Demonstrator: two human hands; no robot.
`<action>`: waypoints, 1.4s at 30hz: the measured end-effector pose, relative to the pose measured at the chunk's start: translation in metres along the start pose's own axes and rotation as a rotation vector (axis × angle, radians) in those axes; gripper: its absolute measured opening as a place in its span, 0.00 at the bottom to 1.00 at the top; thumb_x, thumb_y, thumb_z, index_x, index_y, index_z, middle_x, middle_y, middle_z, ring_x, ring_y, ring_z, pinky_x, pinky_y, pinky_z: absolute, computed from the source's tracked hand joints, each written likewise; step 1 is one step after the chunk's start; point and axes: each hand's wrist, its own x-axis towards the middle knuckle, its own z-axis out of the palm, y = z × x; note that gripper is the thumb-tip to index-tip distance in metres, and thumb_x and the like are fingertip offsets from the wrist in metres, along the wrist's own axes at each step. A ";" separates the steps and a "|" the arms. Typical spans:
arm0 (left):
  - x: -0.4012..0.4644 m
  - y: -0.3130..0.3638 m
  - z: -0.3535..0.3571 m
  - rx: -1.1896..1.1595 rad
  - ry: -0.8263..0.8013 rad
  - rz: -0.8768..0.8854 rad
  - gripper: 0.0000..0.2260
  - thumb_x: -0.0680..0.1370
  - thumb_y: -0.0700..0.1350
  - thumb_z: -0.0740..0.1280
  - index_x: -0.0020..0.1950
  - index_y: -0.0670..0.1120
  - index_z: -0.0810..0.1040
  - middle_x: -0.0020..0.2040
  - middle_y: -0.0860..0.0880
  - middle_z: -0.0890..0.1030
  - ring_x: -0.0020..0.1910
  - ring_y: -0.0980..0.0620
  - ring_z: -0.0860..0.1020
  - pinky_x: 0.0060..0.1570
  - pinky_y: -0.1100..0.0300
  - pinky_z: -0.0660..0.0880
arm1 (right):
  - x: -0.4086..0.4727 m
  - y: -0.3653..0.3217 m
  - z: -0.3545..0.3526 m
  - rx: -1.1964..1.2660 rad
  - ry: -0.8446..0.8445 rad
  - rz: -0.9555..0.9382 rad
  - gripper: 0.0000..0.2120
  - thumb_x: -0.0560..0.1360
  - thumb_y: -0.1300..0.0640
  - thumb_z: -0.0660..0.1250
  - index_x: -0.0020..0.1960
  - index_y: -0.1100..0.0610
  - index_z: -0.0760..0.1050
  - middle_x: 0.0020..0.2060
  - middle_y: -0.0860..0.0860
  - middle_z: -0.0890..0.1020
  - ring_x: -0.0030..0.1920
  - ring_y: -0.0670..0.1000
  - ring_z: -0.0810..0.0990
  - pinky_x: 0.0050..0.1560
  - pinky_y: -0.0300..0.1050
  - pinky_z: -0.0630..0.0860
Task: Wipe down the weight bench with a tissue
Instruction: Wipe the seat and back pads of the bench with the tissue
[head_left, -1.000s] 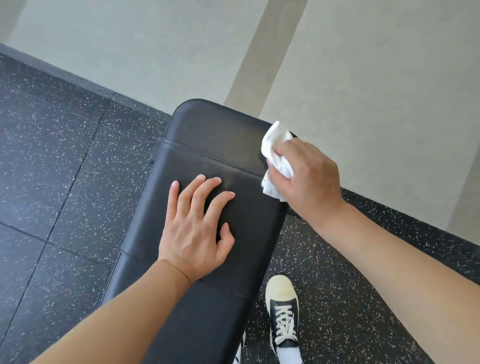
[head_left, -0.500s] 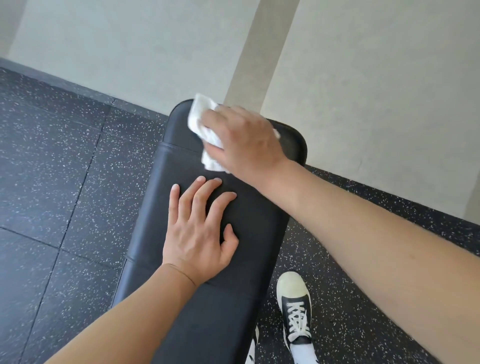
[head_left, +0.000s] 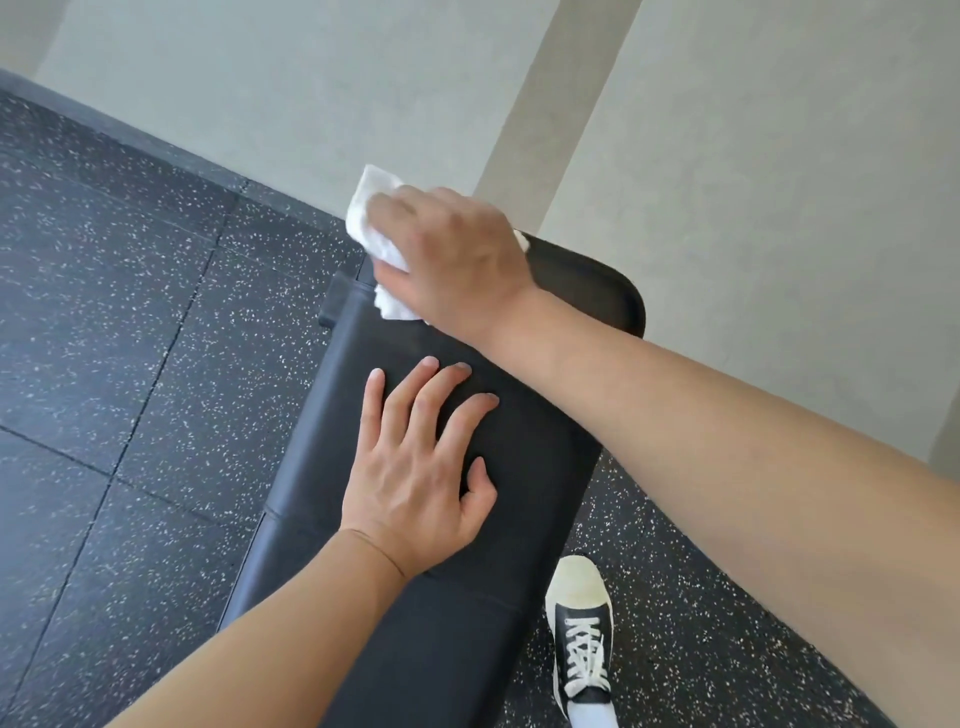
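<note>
Black bench (head_left: 519, 467), speckled floor (head_left: 130, 364)

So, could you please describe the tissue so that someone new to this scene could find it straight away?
Start at the long black padded weight bench running across the dark speckled rubber floor toward the pale wall. At its far left corner, the right hand grips a crumpled white paper tissue against the pad. It is the only white, wrinkled thing on the bench.
</note>
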 end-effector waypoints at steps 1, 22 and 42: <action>0.000 0.000 -0.001 -0.001 0.002 0.002 0.25 0.72 0.50 0.67 0.69 0.48 0.74 0.73 0.44 0.71 0.76 0.38 0.67 0.75 0.31 0.58 | 0.020 -0.014 0.007 -0.036 -0.028 -0.030 0.13 0.78 0.50 0.62 0.61 0.49 0.76 0.54 0.47 0.81 0.52 0.55 0.80 0.43 0.49 0.69; 0.000 -0.001 0.000 0.010 -0.012 0.007 0.25 0.72 0.50 0.67 0.70 0.49 0.75 0.74 0.44 0.72 0.77 0.38 0.66 0.75 0.31 0.58 | -0.038 0.025 -0.009 0.124 0.112 0.037 0.07 0.71 0.54 0.72 0.48 0.55 0.82 0.41 0.52 0.83 0.40 0.60 0.81 0.35 0.51 0.72; 0.000 -0.002 0.003 0.009 -0.011 0.019 0.25 0.73 0.50 0.66 0.70 0.50 0.74 0.75 0.45 0.71 0.77 0.39 0.66 0.76 0.31 0.56 | -0.123 0.099 -0.025 0.075 0.142 -0.076 0.06 0.74 0.54 0.71 0.49 0.54 0.80 0.39 0.51 0.81 0.36 0.57 0.76 0.32 0.48 0.72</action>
